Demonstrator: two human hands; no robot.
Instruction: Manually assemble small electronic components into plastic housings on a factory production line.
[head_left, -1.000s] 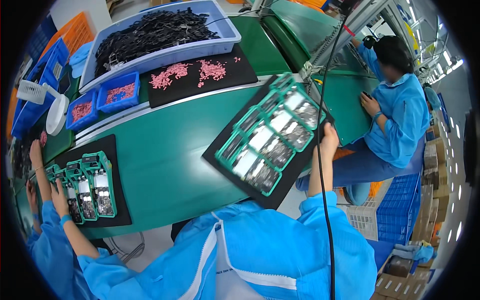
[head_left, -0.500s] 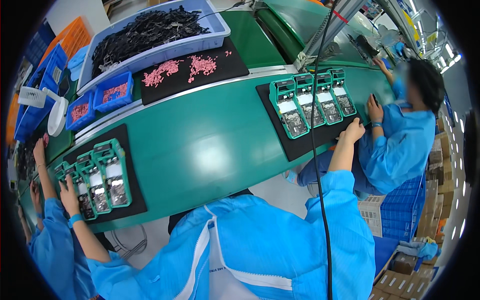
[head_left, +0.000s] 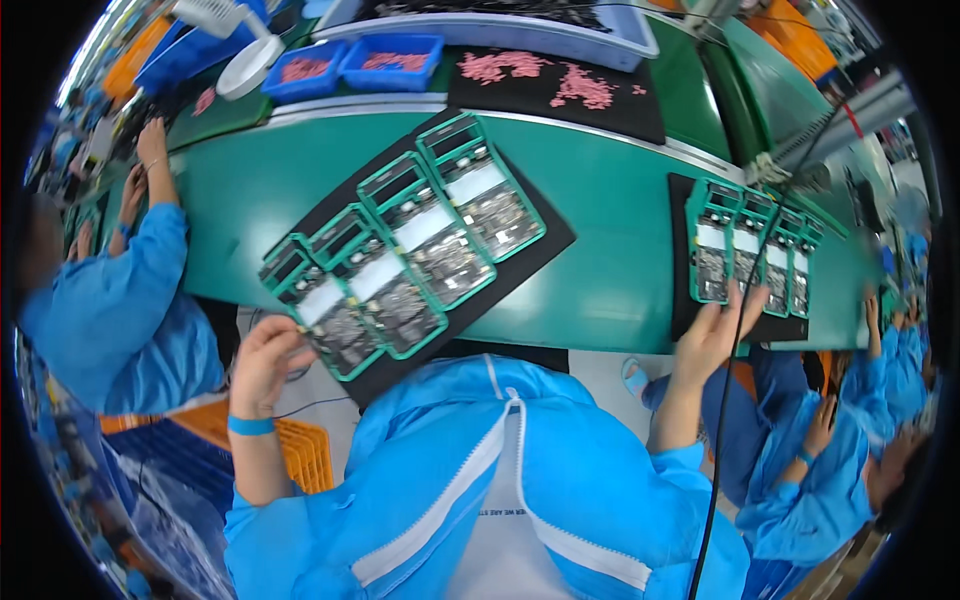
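Observation:
My left hand (head_left: 268, 362) is closed on the left edge of a black mat (head_left: 535, 200), beside the nearest-left housing. That mat lies slanted on the green bench. On it stand several green-framed device housings (head_left: 425, 235) in a row, with circuit boards and white panels showing. My right hand (head_left: 712, 340) reaches to the front edge of a second black mat (head_left: 683, 240) on the right, its fingers apart by the lower ends of a similar row of green housings (head_left: 745, 245). Whether those fingertips touch the housings or only the mat, I cannot tell.
At the back are two blue bins (head_left: 390, 62) of pink pieces, a dark mat (head_left: 640, 110) with loose pink pieces, and a large tub (head_left: 625, 45) of black parts. A black cable (head_left: 722, 430) hangs before my right arm. Co-workers (head_left: 120, 310) sit at both sides.
My view has turned left. The left mat with its housings has shifted right along the bench and now lies slanted, my left hand at its edge. My right hand has moved left along the right mat.

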